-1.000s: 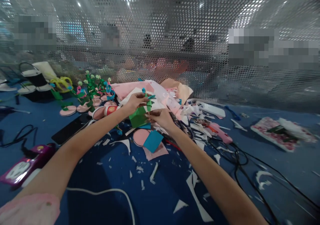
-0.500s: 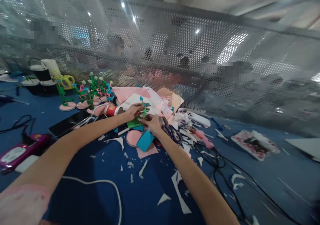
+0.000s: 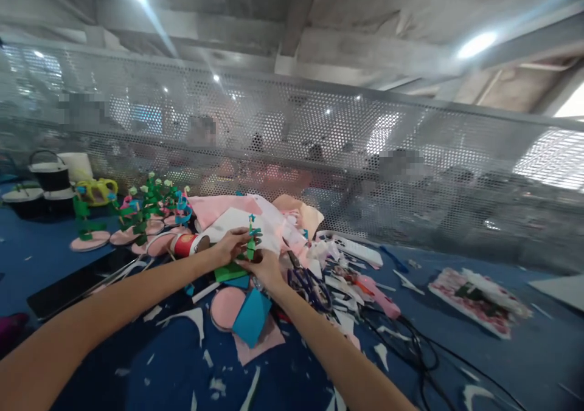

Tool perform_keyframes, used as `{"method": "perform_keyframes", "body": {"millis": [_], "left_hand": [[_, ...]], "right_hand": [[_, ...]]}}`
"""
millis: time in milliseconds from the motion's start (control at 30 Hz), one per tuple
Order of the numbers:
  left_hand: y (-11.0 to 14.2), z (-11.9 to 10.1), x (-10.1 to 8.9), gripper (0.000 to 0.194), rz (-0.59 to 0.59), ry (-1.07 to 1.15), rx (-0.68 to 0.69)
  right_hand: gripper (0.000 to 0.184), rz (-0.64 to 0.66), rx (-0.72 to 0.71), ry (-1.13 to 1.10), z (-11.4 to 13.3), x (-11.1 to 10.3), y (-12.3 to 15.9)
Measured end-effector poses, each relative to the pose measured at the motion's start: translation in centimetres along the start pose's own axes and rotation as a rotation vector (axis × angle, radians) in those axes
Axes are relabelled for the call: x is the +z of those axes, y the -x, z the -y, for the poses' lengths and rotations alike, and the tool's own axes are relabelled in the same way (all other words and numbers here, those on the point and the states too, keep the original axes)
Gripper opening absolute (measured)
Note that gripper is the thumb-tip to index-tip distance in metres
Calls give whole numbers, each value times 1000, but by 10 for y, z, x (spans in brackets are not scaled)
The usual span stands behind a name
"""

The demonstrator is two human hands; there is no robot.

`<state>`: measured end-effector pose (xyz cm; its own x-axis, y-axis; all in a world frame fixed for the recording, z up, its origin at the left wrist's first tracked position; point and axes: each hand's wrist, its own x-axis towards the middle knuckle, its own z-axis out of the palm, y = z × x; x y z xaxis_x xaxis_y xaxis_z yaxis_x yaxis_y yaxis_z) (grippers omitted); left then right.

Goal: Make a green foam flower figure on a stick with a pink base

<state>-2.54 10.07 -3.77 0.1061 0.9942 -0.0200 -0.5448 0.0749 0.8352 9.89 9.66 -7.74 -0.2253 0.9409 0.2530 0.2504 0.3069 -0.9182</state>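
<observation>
A small green paper flower (image 3: 250, 250) with blue parts near its top stands upright between my hands. My left hand (image 3: 232, 244) is closed, fingers pinching the flower from the left. Lower on the stem, my right hand (image 3: 265, 269) is closed too, its fingertips at the flower's base. Green paper (image 3: 229, 272) lies just under the hands. Nearer to me are a round pink disc (image 3: 225, 309) and a piece of blue paper (image 3: 252, 317), overlapping pink paper (image 3: 260, 345).
Several paper flowers on pink bases (image 3: 90, 241) stand at left, near yellow-handled scissors (image 3: 99, 191), a red-labelled roll (image 3: 184, 245) and a black phone (image 3: 75, 282). Paper scraps, a pink glue gun (image 3: 378, 295) and cables (image 3: 422, 356) lie at right. A perforated metal screen (image 3: 347, 186) runs behind.
My view has tilted up, so the table sits lower in it and more of the ceiling shows. Both hands stay on the paper flower, with little change in grip.
</observation>
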Motion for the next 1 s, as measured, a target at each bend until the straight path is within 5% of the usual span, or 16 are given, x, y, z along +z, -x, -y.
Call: {"method": "perform_keyframes", "body": {"millis": [233, 567, 1000], "left_hand": [[-7, 4, -3, 14, -31, 6, -35], [-5, 3, -2, 11, -40, 123, -27], [-5, 7, -9, 15, 45, 117, -93]], "right_hand": [[37, 66, 66, -128, 2, 0, 1], [46, 364, 195, -242, 14, -19, 2], [35, 352, 236, -212, 10, -11, 2]]}}
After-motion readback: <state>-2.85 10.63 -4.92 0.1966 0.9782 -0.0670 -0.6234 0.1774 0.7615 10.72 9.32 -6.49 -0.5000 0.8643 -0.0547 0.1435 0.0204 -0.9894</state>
